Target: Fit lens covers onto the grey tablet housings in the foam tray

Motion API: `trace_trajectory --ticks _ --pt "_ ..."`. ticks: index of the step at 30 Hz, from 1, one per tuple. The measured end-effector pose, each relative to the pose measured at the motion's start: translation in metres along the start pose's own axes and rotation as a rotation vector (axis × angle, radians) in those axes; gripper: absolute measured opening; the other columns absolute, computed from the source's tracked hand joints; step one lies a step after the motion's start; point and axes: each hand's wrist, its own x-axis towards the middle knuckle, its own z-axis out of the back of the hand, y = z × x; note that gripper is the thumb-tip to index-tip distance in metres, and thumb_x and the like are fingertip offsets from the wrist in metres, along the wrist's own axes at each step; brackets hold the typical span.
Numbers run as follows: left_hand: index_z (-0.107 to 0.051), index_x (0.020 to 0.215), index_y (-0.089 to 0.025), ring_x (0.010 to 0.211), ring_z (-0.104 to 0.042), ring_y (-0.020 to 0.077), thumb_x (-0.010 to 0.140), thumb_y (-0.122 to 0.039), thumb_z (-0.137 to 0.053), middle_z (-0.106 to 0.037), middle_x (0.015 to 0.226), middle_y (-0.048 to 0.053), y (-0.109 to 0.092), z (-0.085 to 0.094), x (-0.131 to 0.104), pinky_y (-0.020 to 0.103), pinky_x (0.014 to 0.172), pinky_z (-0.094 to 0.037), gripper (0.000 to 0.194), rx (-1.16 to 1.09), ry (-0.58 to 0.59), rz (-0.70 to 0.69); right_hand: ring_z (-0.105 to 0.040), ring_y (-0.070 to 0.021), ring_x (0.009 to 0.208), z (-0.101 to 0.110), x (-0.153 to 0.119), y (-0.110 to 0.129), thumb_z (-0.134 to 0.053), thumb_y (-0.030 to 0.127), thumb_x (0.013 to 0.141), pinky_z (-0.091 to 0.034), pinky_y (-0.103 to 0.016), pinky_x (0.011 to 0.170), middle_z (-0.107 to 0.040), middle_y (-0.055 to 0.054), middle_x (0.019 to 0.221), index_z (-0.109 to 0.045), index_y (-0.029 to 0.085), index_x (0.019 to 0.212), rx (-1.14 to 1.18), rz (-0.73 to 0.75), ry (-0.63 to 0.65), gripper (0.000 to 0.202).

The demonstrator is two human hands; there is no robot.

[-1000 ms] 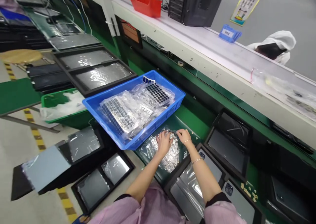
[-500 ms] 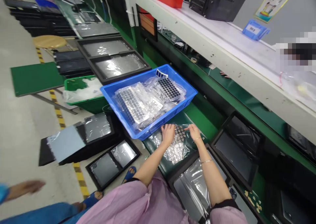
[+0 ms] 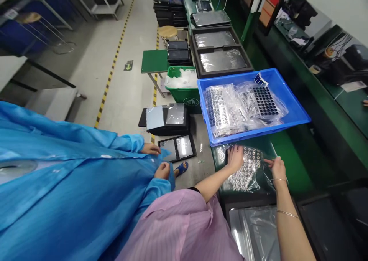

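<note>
The bag (image 3: 248, 172), clear and filled with small shiny rings, lies flat on the green mat (image 3: 266, 183), just short of the blue bin at the mat's far edge and near its left edge. The left hand (image 3: 235, 159) is palm down on the bag's far left part, fingers bent; whether it grips the film I cannot tell. The right hand (image 3: 278, 169) is at the bag's right edge, index finger stretched toward the rings, the others curled; whether it pinches the film is too small to tell.

The blue bin (image 3: 296, 109) holds bagged sheets: one with rows of black discs (image 3: 265, 101) toward its right end, pale ones (image 3: 222, 107) toward its left. At the mat's near edge is a black tray with a film-wrapped panel (image 3: 260, 234). Beyond the bin's left far corner stands a green bin (image 3: 179, 94) with white plastic in it. A co-worker in a blue coat (image 3: 71, 169) is at the left.
</note>
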Motion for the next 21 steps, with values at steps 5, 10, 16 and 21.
trace_trajectory --ticks 5,10,16,21 --pt "-0.047 0.12 -0.018 0.116 -0.045 0.0266 0.092 -0.026 -0.039 -0.051 0.123 0.012 -0.018 0.003 -0.014 0.054 0.104 -0.027 0.03 -0.048 -0.03 -0.113 -0.061 -0.0234 0.078 -0.002 0.004 -0.007 -0.058 0.07 0.06 -0.046 -0.036 0.075 -0.07 -0.012 0.086 -0.061 0.015 0.089 -0.038 -0.023 0.081 0.061" --pt "-0.053 0.111 -0.02 0.115 -0.045 0.0264 0.093 -0.029 -0.038 -0.055 0.118 0.01 -0.034 -0.001 -0.02 0.052 0.103 -0.029 0.025 -0.075 0.053 -0.251 -0.058 -0.0245 0.076 0.003 0.0 0.001 -0.051 0.075 0.063 -0.045 -0.037 0.075 -0.069 -0.013 0.079 -0.063 0.017 0.068 -0.009 -0.031 0.152 0.06" --pt "-0.052 0.106 -0.014 0.099 -0.054 0.0274 0.089 -0.05 -0.045 -0.056 0.104 0.013 -0.039 -0.012 -0.005 0.041 0.083 -0.046 0.04 -0.106 0.141 -0.168 -0.052 -0.0159 0.056 0.008 -0.011 0.014 -0.049 0.076 0.069 -0.041 -0.027 0.057 -0.059 -0.003 0.058 -0.054 0.019 0.062 0.086 -0.005 0.235 0.058" --pt "-0.056 0.099 -0.016 0.102 -0.053 0.0265 0.089 -0.043 -0.049 -0.06 0.102 0.011 -0.031 -0.016 -0.001 0.04 0.087 -0.044 0.029 -0.155 0.192 -0.146 -0.058 -0.019 0.058 0.005 -0.017 0.015 -0.045 0.081 0.069 -0.038 -0.025 0.05 -0.048 0.0 0.049 -0.048 0.02 0.059 0.109 0.018 0.188 0.062"
